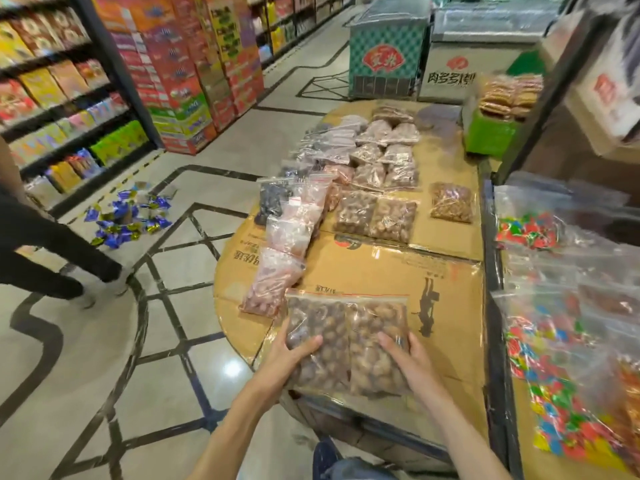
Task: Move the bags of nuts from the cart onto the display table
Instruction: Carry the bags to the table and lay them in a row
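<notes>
Two clear zip bags of brown nuts (346, 341) lie side by side on the near end of the cardboard-covered display table (446, 306). My left hand (291, 355) grips the left bag's side with the thumb on top. My right hand (405, 358) holds the right bag's lower right part. Further along the table lie rows of similar nut bags (375, 216), a row of pinkish bags (287, 258) along the left edge, and one lone bag (452, 202) at the right. The cart is not clearly in view.
A black-framed stand (495, 306) at the right holds bags of colourful candy (554, 375). A person in black (45, 258) walks at the left near loose blue wrappers (128, 220) on the tiled floor. Shelves, stacked cartons and freezers (388, 50) line the aisle.
</notes>
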Demonstrator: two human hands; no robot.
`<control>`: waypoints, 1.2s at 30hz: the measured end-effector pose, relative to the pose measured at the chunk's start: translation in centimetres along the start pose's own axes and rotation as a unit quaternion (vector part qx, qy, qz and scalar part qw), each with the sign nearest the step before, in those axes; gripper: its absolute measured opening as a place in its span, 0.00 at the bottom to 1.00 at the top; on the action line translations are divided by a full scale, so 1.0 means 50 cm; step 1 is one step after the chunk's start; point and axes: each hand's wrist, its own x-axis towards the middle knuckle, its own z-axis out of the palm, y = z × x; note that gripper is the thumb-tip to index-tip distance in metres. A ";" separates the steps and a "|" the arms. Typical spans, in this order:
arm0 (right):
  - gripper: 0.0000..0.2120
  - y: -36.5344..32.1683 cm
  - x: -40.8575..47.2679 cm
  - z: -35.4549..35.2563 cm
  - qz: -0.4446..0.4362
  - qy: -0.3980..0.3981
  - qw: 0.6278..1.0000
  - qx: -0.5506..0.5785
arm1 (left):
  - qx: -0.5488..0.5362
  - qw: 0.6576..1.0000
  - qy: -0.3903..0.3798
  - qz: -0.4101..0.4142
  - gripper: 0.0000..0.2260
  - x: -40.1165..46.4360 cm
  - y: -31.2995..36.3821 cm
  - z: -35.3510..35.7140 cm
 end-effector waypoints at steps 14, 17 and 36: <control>0.62 -0.080 0.302 -0.087 0.031 0.055 0.997 0.040 | 0.079 0.995 -0.027 -0.053 0.38 0.383 0.150 0.077; 0.56 -0.104 0.331 -0.097 0.030 0.080 0.994 0.065 | 0.075 0.996 -0.028 -0.028 0.30 0.464 0.187 0.098; 0.49 -0.086 0.398 -0.090 0.059 0.102 0.992 0.042 | 0.324 0.937 0.045 0.120 0.40 0.657 0.163 0.087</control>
